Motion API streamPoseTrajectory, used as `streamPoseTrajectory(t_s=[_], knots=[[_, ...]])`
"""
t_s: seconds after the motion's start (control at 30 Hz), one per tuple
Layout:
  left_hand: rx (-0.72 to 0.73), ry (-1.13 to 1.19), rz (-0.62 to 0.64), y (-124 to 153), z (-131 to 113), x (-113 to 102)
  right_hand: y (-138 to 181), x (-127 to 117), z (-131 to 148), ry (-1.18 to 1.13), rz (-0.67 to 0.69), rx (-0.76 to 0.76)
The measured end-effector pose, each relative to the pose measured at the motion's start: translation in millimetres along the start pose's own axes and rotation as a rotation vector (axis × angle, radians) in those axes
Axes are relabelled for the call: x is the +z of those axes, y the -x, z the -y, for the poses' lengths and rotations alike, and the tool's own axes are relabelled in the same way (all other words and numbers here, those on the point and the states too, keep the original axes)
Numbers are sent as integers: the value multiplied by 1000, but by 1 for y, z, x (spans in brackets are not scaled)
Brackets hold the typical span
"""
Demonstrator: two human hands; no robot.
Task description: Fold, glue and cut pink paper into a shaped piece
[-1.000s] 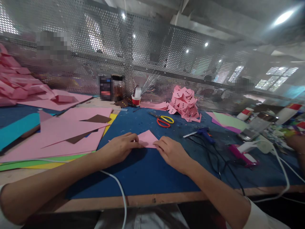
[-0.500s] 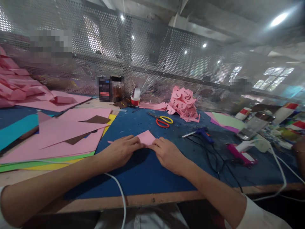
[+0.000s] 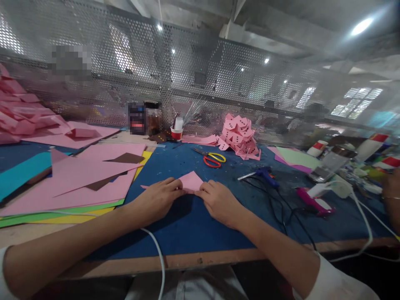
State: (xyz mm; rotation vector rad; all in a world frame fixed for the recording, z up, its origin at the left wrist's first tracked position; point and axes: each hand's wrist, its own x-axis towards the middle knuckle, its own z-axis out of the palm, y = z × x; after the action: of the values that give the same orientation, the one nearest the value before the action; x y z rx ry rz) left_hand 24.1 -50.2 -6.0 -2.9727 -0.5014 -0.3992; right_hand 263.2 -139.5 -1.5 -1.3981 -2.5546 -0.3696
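Note:
A small pink piece of paper lies on the blue table top between my hands, one pointed corner facing away from me. My left hand pinches its left side near the front edge, fingers closed. On the other side my right hand grips the right part of that edge, thumb and fingers pressed together. Much of the paper's near edge is hidden under my fingertips. A thin pink tip pokes out left of my left hand. Beyond the paper lie scissors with a red and a yellow handle.
A blue glue gun with a black cable lies to the right, near a magenta device. Folded pink pieces with dark dots are heaped at the back. Pink sheets are stacked left. At far right, another person's hand shows.
My hands stay on the pink paper with almost the same grip. The whole view has shifted slightly. The other person's hand at the far right edge shows more.

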Motion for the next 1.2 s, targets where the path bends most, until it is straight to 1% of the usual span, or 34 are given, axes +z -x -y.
streamPoseTrajectory(t_s=[0.17, 0.37, 0.6, 0.83, 1.13, 1.2], knots=[[-50, -9, 38, 0, -3, -6, 2, -2, 0, -24, 13, 25], [-91, -51, 60, -1, -6, -7, 9, -2, -5, -12, 28, 101], [-148, -70, 75, 1, -7, -12, 12, -1, -7, -23, 9, 116], [-199, -64, 130, 2, -8, -15, 15, -3, -12, -11, -6, 187], [-248, -77, 161, 4, -6, -16, 15, -6, -11, -6, -7, 204], [-256, -104, 148, 6, -5, -15, 15, -6, -12, -8, -3, 206]])
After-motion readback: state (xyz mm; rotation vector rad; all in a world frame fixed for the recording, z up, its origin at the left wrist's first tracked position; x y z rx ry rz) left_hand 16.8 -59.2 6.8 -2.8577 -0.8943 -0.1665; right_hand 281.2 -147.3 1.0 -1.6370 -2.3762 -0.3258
